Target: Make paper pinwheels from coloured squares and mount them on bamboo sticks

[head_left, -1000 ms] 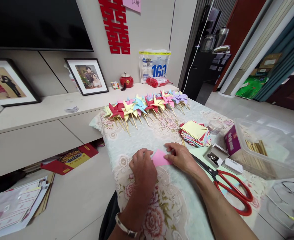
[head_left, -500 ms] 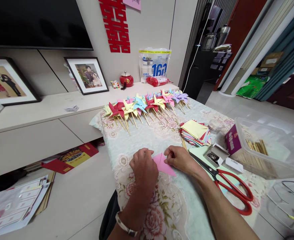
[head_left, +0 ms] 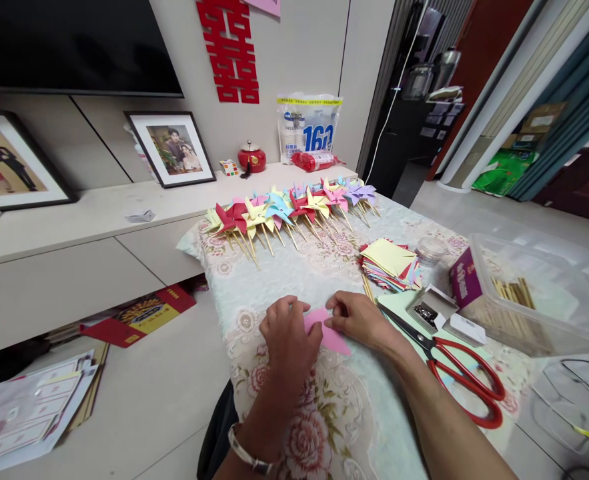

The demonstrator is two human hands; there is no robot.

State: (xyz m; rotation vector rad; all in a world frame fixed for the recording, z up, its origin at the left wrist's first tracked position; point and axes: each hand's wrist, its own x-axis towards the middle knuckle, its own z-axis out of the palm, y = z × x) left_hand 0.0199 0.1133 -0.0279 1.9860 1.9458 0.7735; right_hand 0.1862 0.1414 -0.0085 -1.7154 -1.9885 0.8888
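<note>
A pink sheet of paper (head_left: pixel 333 340) with cut slits lies on the flowered tablecloth between my hands. My left hand (head_left: pixel 290 337) rests over its left side, fingers bent and thumb pressed on the paper near the middle. On the upper right side, my right hand (head_left: pixel 357 320) pinches the paper between thumb and curled fingers. Beyond my right hand sits a stack of coloured paper squares (head_left: pixel 389 260), pale yellow on top. Red-handled scissors (head_left: pixel 457 373) lie right of my right forearm, close to a small open box (head_left: pixel 431 310) of dark metal pins.
Several paper pinwheels (head_left: pixel 279 207) on sticks line the table's far edge. A clear plastic bin (head_left: pixel 564 320) holding wooden sticks (head_left: pixel 517 293) stands at the right. A round clear container (head_left: pixel 431 250) sits beside the stack. A white cabinet (head_left: pixel 94 207) with picture frames runs behind.
My left thumb has moved right onto the middle of the pink paper. My right hand has shifted slightly left at the paper's edge. The view has shifted a little.
</note>
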